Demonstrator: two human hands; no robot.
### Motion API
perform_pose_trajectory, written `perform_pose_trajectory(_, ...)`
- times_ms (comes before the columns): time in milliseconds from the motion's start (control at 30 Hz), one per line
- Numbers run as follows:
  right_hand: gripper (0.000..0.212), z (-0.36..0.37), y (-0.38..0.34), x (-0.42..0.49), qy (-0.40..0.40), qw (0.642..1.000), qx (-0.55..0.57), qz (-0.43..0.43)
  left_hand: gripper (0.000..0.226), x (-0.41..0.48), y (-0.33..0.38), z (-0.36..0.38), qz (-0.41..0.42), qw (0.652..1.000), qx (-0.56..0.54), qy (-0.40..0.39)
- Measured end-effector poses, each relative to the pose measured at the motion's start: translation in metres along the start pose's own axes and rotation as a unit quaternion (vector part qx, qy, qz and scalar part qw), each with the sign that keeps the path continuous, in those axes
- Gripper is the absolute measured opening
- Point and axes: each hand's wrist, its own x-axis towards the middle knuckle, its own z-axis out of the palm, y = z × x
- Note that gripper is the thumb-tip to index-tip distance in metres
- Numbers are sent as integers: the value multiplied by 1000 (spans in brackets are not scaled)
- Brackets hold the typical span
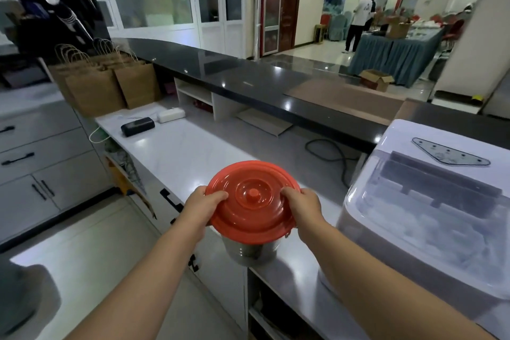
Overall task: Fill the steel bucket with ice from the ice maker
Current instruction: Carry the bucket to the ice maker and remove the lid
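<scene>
A person stands at a white countertop [179, 152], both bare forearms reaching forward. The left hand [202, 203] and right hand [302, 205] each grip opposite edges of a round red plastic lid [252, 200], fingers curled over its rim. The lid covers a shiny steel bucket [249, 251] standing near the counter's front edge; whether it sits on the bucket or is just lifted cannot be told. This looks like the opening step: uncovering the bucket. Next the lid likely needs setting aside, then the clear-topped white ice maker [414, 229] just to the right needs opening.
</scene>
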Motion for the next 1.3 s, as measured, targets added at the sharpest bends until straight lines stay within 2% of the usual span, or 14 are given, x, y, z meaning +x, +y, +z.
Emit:
perform_pose_trajectory(233, 31, 4, -12, 24, 93, 995, 12, 31, 25, 62, 21, 19, -9, 994, 48, -102)
perform_pose_trajectory(433, 26, 0, -19, 38, 193, 979, 25, 65, 8, 94, 41, 41, 2, 975, 83, -207)
perform_pose_trajectory(600, 29, -1, -21, 40, 281, 956, 25, 77, 22, 113, 48, 55, 12, 955, 107, -275)
perform_pose_trajectory(733, 29, -4, -20, 39, 314, 945, 47, 81, 5, 118, 54, 61, 25, 943, 129, -306)
perform_pose_trajectory(800, 29, -3, -20, 38, 334, 939, 47, 73, 3, 120, 55, 61, 30, 939, 142, -312)
perform_pose_trajectory(867, 25, 0, -22, 36, 343, 936, 48, 67, 3, 121, 57, 61, 37, 933, 168, -316)
perform_pose_trajectory(900, 22, 2, -23, 37, 341, 936, 54, 65, 11, 122, 57, 62, 44, 929, 185, -316)
perform_pose_trajectory(1000, 23, 8, -25, 38, 329, 937, 98, 59, 58, 135, 51, 67, 53, 922, 219, -315)
perform_pose_trajectory(1033, 26, 8, -25, 39, 327, 937, 108, 61, 65, 136, 51, 69, 50, 920, 221, -318)
perform_pose_trajectory(1200, 27, 7, -33, 35, 311, 938, 128, 77, 46, 120, 63, 69, 25, 928, 194, -318)
perform_pose_trajectory(1300, 27, 6, -43, 30, 302, 942, 133, 68, 44, 121, 67, 71, 56, 935, 167, -309)
